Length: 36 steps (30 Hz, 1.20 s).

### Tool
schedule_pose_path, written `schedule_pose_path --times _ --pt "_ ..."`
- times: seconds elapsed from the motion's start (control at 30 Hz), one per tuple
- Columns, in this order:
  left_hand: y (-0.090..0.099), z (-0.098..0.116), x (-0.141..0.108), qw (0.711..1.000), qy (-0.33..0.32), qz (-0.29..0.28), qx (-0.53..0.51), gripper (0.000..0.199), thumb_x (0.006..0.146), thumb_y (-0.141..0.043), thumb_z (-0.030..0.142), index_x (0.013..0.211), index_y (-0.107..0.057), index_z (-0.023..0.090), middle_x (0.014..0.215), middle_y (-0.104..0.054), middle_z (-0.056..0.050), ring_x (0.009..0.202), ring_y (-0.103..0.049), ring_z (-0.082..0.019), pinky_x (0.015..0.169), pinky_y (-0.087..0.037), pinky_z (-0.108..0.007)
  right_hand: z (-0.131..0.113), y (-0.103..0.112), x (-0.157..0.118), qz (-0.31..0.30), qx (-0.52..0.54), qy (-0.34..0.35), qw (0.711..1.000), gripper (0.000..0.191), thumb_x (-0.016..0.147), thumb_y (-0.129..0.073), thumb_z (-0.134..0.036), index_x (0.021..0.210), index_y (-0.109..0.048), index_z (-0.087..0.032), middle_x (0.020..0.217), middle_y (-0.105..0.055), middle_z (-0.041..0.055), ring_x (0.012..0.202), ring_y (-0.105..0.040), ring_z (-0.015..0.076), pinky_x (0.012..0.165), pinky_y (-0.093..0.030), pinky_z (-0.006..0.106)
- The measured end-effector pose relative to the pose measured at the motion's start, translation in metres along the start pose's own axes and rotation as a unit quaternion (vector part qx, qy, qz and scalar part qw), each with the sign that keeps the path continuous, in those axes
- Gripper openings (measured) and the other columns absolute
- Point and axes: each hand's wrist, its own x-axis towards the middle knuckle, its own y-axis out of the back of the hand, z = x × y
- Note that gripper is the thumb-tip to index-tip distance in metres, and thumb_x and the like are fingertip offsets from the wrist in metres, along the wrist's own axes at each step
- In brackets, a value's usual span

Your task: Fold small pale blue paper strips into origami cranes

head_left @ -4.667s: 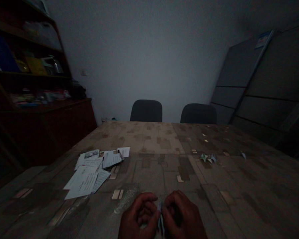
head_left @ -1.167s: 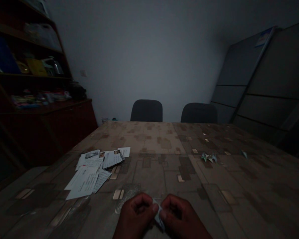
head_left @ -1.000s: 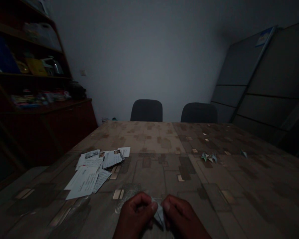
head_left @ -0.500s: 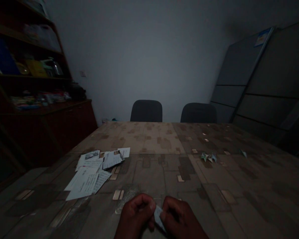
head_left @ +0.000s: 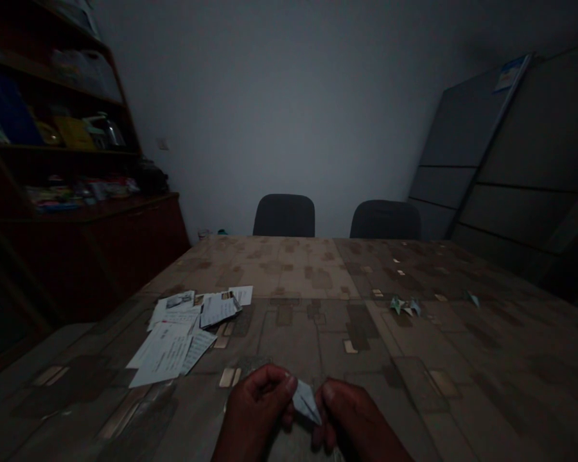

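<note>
Paper [head_left: 305,399] turned in L grip [head_left: 257,410], cabinet [head_left: 135,237] w/ goods [head_left: 74,133]

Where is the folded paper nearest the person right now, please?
In the head view, the folded paper is at the bottom, near the middle, pinched in the left hand, with the right hand close at its right side.

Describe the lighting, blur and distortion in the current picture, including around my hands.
Head view: dim overall, pale wall lighter mid-frame, dark red cabinet largely in shadow; head view: gray panels lean, probably wide-angle stretch; head view: folded paper stands out pale between left hand and right hand, its finest details unclear; head view: print on the sheets too soft to read.
</note>
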Motion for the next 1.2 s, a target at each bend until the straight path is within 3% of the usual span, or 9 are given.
schedule_pose_path --times 0.2,0.33,0.53,0.77,1.03,1.2 --pt "-0.002 0.005 -0.007 1.0 -0.006 0.005 0.013 0.035 0.063 -0.083 0.041 0.056 -0.062 0.015 0.041 -0.055 0.005 0.041 -0.048 -0.009 0.046 -0.036 -0.02 0.003 0.001 0.0 -0.018 -0.068 -0.007 0.997 0.069 0.085 -0.04 -0.077 0.07 -0.063 -0.014 0.058 -0.056 0.0014 0.05 -0.046 0.0123 0.05 -0.032 0.022" --pt "-0.003 0.0 -0.008 1.0 0.004 -0.001 -0.003 0.039 0.062 -0.084 0.045 0.057 -0.059 0.016 0.042 -0.054 0.005 0.04 -0.047 -0.009 0.044 -0.036 -0.019 0.004 -0.001 -0.001 0.0 -0.112 -0.002 0.994 0.061 0.087 -0.047 -0.068 0.065 -0.065 -0.013 0.059 -0.06 0.0034 0.054 -0.051 0.0135 0.053 -0.035 0.023" --pt "-0.004 -0.005 -0.007 0.996 0.022 -0.083 -0.038 0.044 0.057 -0.087 0.052 0.064 -0.069 0.012 0.047 -0.062 0.0 0.042 -0.054 -0.011 0.046 -0.041 -0.021 -0.002 0.0 -0.003 -0.001 -0.074 0.004 0.997 0.055 0.088 -0.048 -0.063 0.065 -0.061 -0.015 0.06 -0.057 0.0019 0.054 -0.049 0.0133 0.053 -0.034 0.024" --pt "-0.001 0.0 -0.006 0.993 0.055 -0.045 -0.09 0.042 0.056 -0.09 0.047 0.061 -0.065 0.013 0.044 -0.059 0.003 0.043 -0.049 -0.008 0.047 -0.039 -0.018 -0.013 -0.001 -0.006 0.104 -0.136 0.056 0.984 0.026 0.088 -0.053 -0.041 0.079 -0.058 -0.017 0.066 -0.054 -0.001 0.063 -0.049 0.015 0.059 -0.037 0.025" --pt "-0.005 -0.004 -0.013 0.993 0.055 -0.055 -0.089 0.043 0.053 -0.09 0.048 0.059 -0.066 0.013 0.044 -0.06 0.002 0.042 -0.049 -0.009 0.046 -0.039 -0.02 -0.005 -0.003 -0.003 0.055 -0.179 0.042 0.981 0.03 0.087 -0.051 -0.042 0.07 -0.053 -0.018 0.064 -0.048 -0.0018 0.062 -0.045 0.0148 0.058 -0.034 0.025" --pt "-0.001 -0.006 -0.011 0.995 0.056 -0.032 -0.076 0.043 0.055 -0.088 0.049 0.057 -0.064 0.014 0.042 -0.058 0.003 0.039 -0.048 -0.009 0.044 -0.04 -0.02 -0.01 -0.001 -0.003 0.039 -0.1 0.002 0.994 0.034 0.088 -0.048 -0.047 0.068 -0.049 -0.019 0.062 -0.049 -0.0016 0.06 -0.045 0.0144 0.057 -0.034 0.025"
